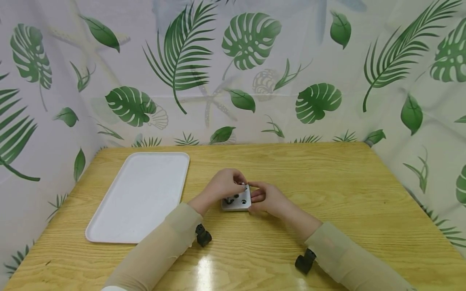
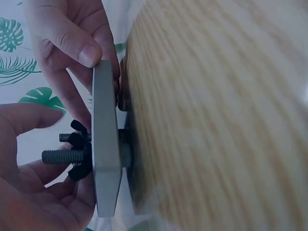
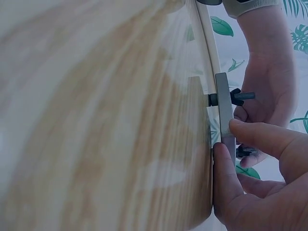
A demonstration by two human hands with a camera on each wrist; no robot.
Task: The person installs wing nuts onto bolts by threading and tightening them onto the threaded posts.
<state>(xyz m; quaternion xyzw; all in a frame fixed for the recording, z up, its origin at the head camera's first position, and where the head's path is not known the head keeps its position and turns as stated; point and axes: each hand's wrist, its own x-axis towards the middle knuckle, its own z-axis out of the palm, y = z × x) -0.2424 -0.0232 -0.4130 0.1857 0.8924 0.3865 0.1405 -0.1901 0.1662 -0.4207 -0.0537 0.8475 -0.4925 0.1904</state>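
A small silvery metal plate (image 1: 237,205) with holes is held slightly above the table, its face up. Threaded bolts (image 2: 62,157) pass up through it, with black wing nuts (image 2: 79,171) on them and bolt heads beneath. My right hand (image 1: 271,199) pinches the plate's right edge between thumb and fingers. My left hand (image 1: 223,185) reaches over the plate from the left, its fingers curled about a wing nut (image 3: 246,152) near the far edge; the exact contact is partly hidden. Another wing nut (image 3: 236,97) sits on a bolt nearer the left side.
A white rectangular tray (image 1: 145,194) lies on the wooden table (image 1: 327,186) left of the hands. Leaf-printed cloth (image 1: 276,81) rises behind the table and along its sides. Small black cameras (image 1: 203,235) are strapped at both wrists.
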